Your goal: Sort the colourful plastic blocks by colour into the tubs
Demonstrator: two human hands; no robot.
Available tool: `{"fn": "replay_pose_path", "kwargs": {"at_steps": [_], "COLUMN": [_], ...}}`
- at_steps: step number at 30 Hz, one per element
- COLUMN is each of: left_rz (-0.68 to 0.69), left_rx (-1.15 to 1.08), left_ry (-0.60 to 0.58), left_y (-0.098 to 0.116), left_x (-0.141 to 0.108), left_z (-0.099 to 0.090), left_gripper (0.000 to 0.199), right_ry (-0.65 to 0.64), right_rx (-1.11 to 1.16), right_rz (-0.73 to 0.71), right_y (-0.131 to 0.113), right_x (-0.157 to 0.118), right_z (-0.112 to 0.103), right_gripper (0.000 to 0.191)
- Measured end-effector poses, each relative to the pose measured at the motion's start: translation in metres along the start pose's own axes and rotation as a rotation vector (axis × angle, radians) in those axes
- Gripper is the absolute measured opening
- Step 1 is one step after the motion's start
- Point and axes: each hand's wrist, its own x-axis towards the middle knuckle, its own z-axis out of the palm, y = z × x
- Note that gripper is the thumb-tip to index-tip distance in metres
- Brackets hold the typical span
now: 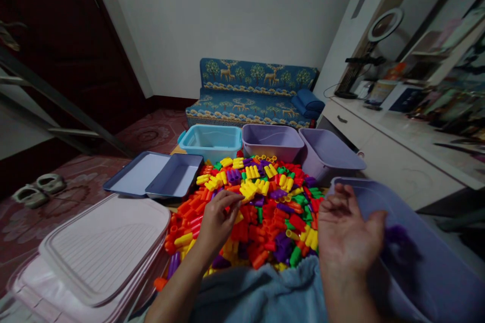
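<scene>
A heap of plastic tube-shaped toy pieces (265, 217) in red, orange, yellow, green and purple spreads before me. Over its left middle is my left hand (220, 214), back up, with fingers bent in towards the thumb. Yellow pieces (250, 189) joined in a cluster lie just beyond its fingertips; what the fingers hold, if anything, is hidden. My right hand (346, 229) is open, palm up and with nothing in it, at the heap's right side. Right beside it stands a long purple bin (439, 262) with dark purple pieces (401, 245) inside.
A light blue bin (214, 151) and two purple bins, one in the middle (273, 149) and one at right (329, 159), line the heap's far side. Left are an open blue-grey case (174, 174) and stacked pale lids (109, 242). A patterned sofa (250, 101) stands behind; a white dresser (397, 146) stands right.
</scene>
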Motion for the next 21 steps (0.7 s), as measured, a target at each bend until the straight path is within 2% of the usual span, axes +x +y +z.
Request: {"fn": "replay_pose_path", "kwargs": {"at_steps": [3, 6, 8, 11, 13, 14, 17, 21], "left_rz": [0.011, 0.055, 0.107, 0.135, 0.119, 0.116, 0.135, 0.153], "left_rx": [0.087, 0.19, 0.269, 0.401, 0.458, 0.471, 0.463, 0.44], "left_ry": [0.044, 0.094, 0.083, 0.007, -0.041, -0.058, -0.098, -0.136], "left_y": [-0.003, -0.006, -0.008, -0.015, -0.022, -0.025, -0.03, -0.02], "left_x": [0.005, 0.018, 0.029, 0.041, 0.044, 0.044, 0.041, 0.033], "left_z": [0.001, 0.0, 0.001, 0.006, 0.01, 0.012, 0.014, 0.009], "left_gripper": [0.021, 0.022, 0.029, 0.047, 0.051, 0.05, 0.042, 0.049], "right_ry": [-0.075, -0.229, -0.37, -0.63, -0.783, -0.84, -0.944, -0.967], "right_rx": [-0.125, -0.425, -0.709, -1.101, -1.305, -1.39, -1.561, -1.643], "right_rz": [0.141, 0.14, 0.037, -0.287, -0.48, -0.531, -0.554, -0.536], "right_y": [0.015, 0.037, 0.05, 0.065, 0.071, 0.072, 0.075, 0.078], "right_x": [-0.007, -0.011, -0.01, -0.006, -0.005, -0.006, -0.009, -0.013], "right_z": [0.002, 0.003, 0.005, 0.012, 0.018, 0.021, 0.025, 0.023], "right_gripper": [0.046, 0.036, 0.028, 0.018, 0.029, 0.038, 0.053, 0.05]}}
